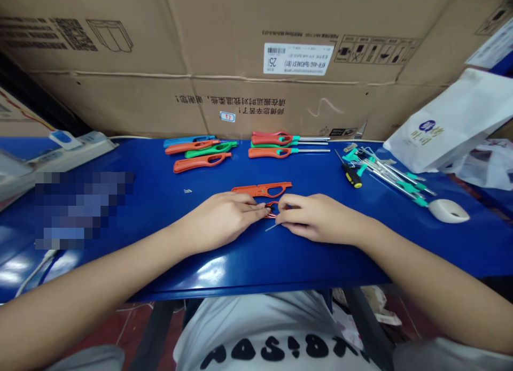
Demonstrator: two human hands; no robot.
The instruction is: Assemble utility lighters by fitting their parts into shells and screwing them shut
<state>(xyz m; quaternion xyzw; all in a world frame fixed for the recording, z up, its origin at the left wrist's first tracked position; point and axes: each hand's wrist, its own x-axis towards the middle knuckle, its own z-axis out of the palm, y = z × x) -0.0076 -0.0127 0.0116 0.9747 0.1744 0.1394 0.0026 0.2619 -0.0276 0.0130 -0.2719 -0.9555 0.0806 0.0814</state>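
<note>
My left hand (224, 218) and my right hand (316, 217) meet at the middle of the blue table (160, 210), fingers pinched together on a small red part (271, 208) between them. A thin metal pin (272, 226) sticks out below my right fingers. An orange lighter shell half (262, 189) lies flat just behind both hands. How the red part is shaped is mostly hidden by my fingers.
Orange, green and blue shells (200, 153) lie at the back left; assembled lighters (280, 145) at back centre. A screwdriver (349, 173), metal tubes with teal tips (395, 176), a white dish (448, 210) and a white bag (452, 122) sit right. Cardboard boxes (240, 61) wall the back.
</note>
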